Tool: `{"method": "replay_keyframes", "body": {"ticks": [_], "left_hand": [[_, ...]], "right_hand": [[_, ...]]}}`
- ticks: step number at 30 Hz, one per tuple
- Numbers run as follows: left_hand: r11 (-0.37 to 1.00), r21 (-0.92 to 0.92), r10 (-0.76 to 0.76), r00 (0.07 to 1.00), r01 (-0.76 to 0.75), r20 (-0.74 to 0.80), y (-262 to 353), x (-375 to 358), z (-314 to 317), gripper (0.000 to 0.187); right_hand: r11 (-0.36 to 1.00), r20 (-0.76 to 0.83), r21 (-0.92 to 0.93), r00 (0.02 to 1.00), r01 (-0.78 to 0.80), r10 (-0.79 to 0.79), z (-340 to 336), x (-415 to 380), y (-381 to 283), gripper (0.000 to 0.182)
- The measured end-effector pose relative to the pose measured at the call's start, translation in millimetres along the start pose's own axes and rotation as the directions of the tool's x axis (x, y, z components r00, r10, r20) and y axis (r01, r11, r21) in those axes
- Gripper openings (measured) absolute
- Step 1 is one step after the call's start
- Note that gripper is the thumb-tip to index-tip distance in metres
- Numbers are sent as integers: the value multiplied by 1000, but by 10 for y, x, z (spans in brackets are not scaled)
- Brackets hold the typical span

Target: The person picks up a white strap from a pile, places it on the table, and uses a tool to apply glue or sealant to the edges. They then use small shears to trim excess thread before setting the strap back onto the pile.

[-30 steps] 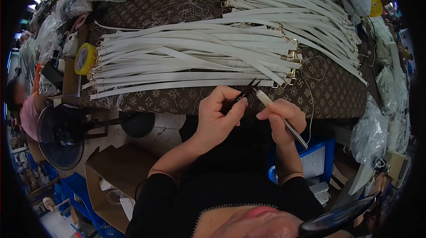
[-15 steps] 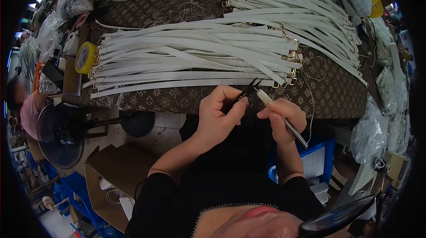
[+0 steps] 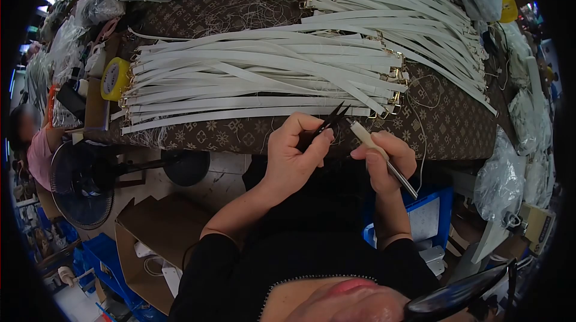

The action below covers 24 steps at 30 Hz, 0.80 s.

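Note:
Above the front edge of the table, my left hand point(image 3: 297, 153) is closed on black snips point(image 3: 333, 120); their two thin points stand slightly apart, and their handle is mostly hidden in the fingers. Close by, my right hand point(image 3: 387, 160) grips a pen-shaped tool point(image 3: 362, 134) with a whitish front, a small metal tip and a silver rear end. Its tip points toward the snips, with a small gap between them. Just beyond both hands lies a pile of white straps point(image 3: 252, 79) with gold-coloured metal fittings at the ends.
A second heap of white straps point(image 3: 414, 19) lies farther back. Loose threads point(image 3: 225, 13) litter the brown patterned cloth point(image 3: 462, 127). Yellow tape point(image 3: 114, 79) stands at the left. Below are a fan point(image 3: 82, 184), a cardboard box point(image 3: 144, 244) and a blue crate point(image 3: 443, 217). A person in pink point(image 3: 40, 154) is at far left.
My right hand and the pen-shaped tool have shifted slightly right, widening the gap to the snips. My left hand has moved only slightly, and the snips' points have risen a little.

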<state>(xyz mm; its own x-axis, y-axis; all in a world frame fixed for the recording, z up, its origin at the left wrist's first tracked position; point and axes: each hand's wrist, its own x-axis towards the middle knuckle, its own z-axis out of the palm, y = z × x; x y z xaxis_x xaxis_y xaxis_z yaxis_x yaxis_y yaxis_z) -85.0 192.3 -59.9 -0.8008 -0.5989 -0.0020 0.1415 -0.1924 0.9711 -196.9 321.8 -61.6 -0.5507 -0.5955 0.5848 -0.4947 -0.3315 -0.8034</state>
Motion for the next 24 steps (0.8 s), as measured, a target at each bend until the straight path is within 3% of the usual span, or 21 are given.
{"method": "replay_keyframes", "body": {"ticks": [2,5,7,10,24], "left_hand": [[1000,-1,8,1000,-8,-4,-2,3,-2,9],[1000,-3,17,1000,-17,-1,6,0,-3,8],[1000,-9,23,1000,-23,-12,1,0,0,8],[1000,14,12,1000,-12,-9,4,-4,-14,9],[1000,-10,21,1000,-21,-13,4,-13,5,10]], "right_hand": [[998,-67,30,996,-49,51,10,3,-4,18],[999,20,14,999,49,-49,-9,99,5,21],[977,89,-115,982,177,-167,-16,135,2,26],[951,126,-204,969,233,-210,-25,126,28,31],[953,142,-217,973,212,-184,-25,149,10,34]]}}
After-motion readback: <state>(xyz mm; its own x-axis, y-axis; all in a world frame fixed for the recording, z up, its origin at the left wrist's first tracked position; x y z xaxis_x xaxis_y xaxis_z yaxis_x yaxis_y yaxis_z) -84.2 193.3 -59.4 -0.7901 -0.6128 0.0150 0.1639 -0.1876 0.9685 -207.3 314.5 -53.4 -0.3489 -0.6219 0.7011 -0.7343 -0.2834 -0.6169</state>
